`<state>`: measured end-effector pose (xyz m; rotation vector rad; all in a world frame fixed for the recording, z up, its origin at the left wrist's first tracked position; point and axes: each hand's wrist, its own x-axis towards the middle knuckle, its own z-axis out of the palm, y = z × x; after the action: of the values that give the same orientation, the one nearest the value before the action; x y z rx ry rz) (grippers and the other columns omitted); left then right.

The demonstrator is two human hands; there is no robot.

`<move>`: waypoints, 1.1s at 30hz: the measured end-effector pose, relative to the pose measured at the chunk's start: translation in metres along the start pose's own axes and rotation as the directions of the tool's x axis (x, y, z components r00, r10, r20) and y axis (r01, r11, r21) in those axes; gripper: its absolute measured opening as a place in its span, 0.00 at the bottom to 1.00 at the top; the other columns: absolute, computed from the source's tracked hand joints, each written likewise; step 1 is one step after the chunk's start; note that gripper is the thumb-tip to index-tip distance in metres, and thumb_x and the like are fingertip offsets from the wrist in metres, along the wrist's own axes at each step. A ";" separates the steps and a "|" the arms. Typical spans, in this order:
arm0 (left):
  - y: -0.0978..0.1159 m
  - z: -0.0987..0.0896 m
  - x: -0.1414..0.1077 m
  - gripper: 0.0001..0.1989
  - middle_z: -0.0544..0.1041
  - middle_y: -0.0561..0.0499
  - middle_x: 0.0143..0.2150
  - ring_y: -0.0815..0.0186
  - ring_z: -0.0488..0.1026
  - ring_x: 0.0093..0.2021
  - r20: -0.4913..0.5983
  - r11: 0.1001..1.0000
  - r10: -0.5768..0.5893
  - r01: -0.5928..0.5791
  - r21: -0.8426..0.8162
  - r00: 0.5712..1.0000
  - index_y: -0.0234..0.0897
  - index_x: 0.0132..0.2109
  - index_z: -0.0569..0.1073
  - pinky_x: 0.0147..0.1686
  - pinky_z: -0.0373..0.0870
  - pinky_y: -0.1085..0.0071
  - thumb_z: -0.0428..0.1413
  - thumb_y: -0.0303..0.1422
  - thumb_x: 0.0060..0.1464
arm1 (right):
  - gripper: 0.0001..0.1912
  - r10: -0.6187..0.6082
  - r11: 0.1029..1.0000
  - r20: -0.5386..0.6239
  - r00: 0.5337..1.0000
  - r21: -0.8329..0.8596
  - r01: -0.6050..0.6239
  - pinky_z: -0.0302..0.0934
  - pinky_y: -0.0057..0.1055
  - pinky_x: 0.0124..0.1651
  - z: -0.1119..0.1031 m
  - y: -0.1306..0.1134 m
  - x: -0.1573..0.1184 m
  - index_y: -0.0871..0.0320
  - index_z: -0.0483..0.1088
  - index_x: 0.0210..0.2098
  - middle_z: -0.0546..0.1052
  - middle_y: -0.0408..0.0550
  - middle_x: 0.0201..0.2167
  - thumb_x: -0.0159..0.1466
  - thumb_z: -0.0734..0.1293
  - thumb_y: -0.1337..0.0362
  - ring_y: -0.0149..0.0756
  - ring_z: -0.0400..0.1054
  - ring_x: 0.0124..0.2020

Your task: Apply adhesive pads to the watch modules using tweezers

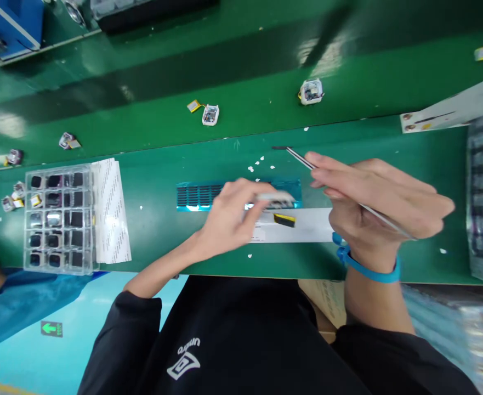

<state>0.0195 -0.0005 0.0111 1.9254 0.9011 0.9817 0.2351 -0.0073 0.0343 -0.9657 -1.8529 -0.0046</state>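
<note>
Grips small pale case in left hand, with fingers closed round its left end, edge-on and blurred, above blue film sheet; shows yellow-and-black battery just nearside of case, over white paper strip; cannot tell of any wire between the two; pinches slim metal tweezers in right hand, with fingers bent close on the shaft; bears at the tips a dark strip, apparently caught by its right end; key relation: strip beyond case, farther from near edge of surface, apart from left hand and closer to right; with long axis roughly parallel to that edge, much like the case's own.
</note>
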 end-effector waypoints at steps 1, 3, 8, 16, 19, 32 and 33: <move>0.000 -0.007 0.001 0.10 0.83 0.46 0.44 0.63 0.78 0.43 -0.107 0.973 -0.162 0.140 -0.185 0.981 0.39 0.51 0.75 0.47 0.74 0.64 0.50 0.33 0.72 | 0.27 -0.042 0.999 -0.044 0.998 0.003 0.042 0.74 0.34 0.36 0.005 -0.001 0.004 0.44 0.76 0.59 0.83 0.40 0.52 0.66 0.71 0.78 0.37 0.82 0.44; -0.006 -0.020 0.004 0.08 0.83 0.47 0.40 0.66 0.77 0.35 -0.161 0.793 -0.441 0.299 -0.531 0.883 0.38 0.48 0.75 0.37 0.73 0.69 0.52 0.35 0.70 | 0.28 -0.088 0.996 -0.057 0.995 0.017 0.089 0.74 0.33 0.36 0.015 -0.004 0.007 0.47 0.76 0.59 0.82 0.41 0.53 0.64 0.72 0.80 0.36 0.82 0.43; -0.022 -0.031 0.010 0.06 0.82 0.48 0.33 0.71 0.71 0.27 -0.113 0.498 -0.663 0.324 -0.804 0.740 0.36 0.38 0.76 0.25 0.66 0.74 0.56 0.32 0.62 | 0.36 -0.089 0.995 0.114 0.989 0.064 0.082 0.77 0.37 0.36 0.028 -0.010 0.002 0.43 0.69 0.66 0.81 0.43 0.55 0.64 0.74 0.76 0.39 0.81 0.40; -0.020 -0.027 0.007 0.03 0.77 0.54 0.29 0.75 0.71 0.22 -0.101 0.427 -0.768 0.387 -0.818 0.633 0.35 0.35 0.76 0.22 0.68 0.77 0.62 0.28 0.58 | 0.34 -0.126 0.990 0.339 0.932 0.098 0.098 0.75 0.39 0.36 0.025 -0.016 -0.003 0.50 0.69 0.67 0.82 0.48 0.55 0.64 0.73 0.76 0.42 0.80 0.43; -0.020 -0.027 0.006 0.08 0.79 0.54 0.30 0.71 0.79 0.26 -0.135 0.410 -0.795 0.360 -0.838 0.591 0.37 0.34 0.70 0.31 0.78 0.73 0.63 0.28 0.58 | 0.35 -0.104 0.994 0.365 0.925 0.073 0.083 0.78 0.39 0.40 0.027 -0.017 -0.005 0.44 0.69 0.66 0.81 0.42 0.56 0.64 0.74 0.75 0.41 0.81 0.44; -0.010 -0.022 0.005 0.14 0.76 0.57 0.28 0.66 0.84 0.35 -0.143 0.407 -0.802 0.355 -0.842 0.580 0.39 0.29 0.63 0.41 0.84 0.68 0.61 0.26 0.55 | 0.38 -0.161 0.986 0.420 0.893 0.020 0.168 0.78 0.39 0.44 0.030 -0.025 -0.006 0.49 0.64 0.70 0.81 0.43 0.56 0.65 0.73 0.77 0.39 0.78 0.38; -0.009 -0.022 0.005 0.14 0.76 0.57 0.28 0.65 0.84 0.36 -0.141 0.405 -0.809 0.367 -0.838 0.571 0.38 0.29 0.62 0.42 0.83 0.67 0.61 0.26 0.55 | 0.38 -0.172 0.983 0.426 0.888 0.021 0.181 0.77 0.39 0.43 0.030 -0.025 -0.006 0.50 0.64 0.70 0.80 0.43 0.57 0.65 0.73 0.77 0.39 0.78 0.37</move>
<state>0.0007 0.0150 0.0135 0.4646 1.1674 1.1601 0.1977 -0.0162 0.0245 -0.8530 -2.3466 0.0852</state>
